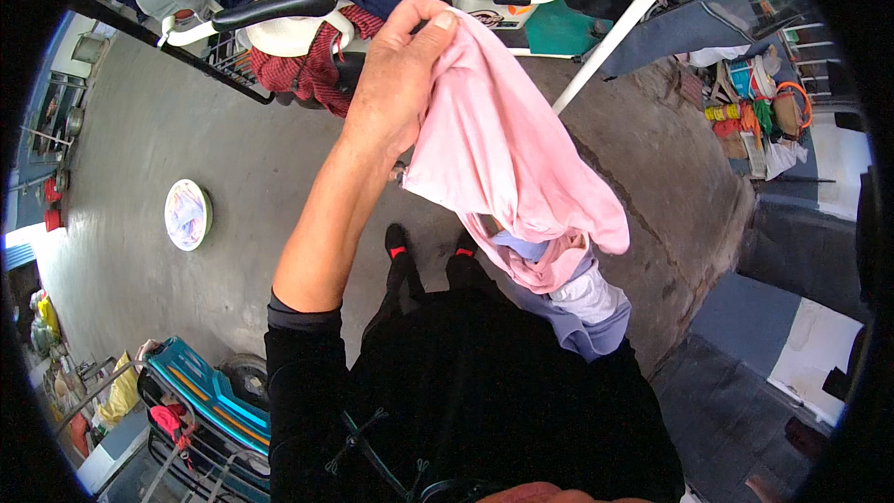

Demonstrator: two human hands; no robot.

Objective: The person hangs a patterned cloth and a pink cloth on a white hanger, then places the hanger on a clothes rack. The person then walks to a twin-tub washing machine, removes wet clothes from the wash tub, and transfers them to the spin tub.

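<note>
My left hand (398, 70) is raised in front of me, its thumb and fingers pinching the top edge of a pink cloth garment (503, 140). From that grip the garment hangs in folds towards the lower right. Below it, bunched lavender and pale grey cloth (587, 307) lies against the right side of my black top (482, 391). The cloth hides my right forearm, and I cannot make out my right hand. A small dark spot beside the pink hem is too unclear to identify.
A round basin (187, 215) with cloth in it stands on the concrete floor at left. Ahead, clothes cover white-framed equipment (293, 21), and a white pole (621, 35) slants down. A teal-decked metal cart (209, 391) is behind me at left. Assorted goods (761, 112) pile up at right.
</note>
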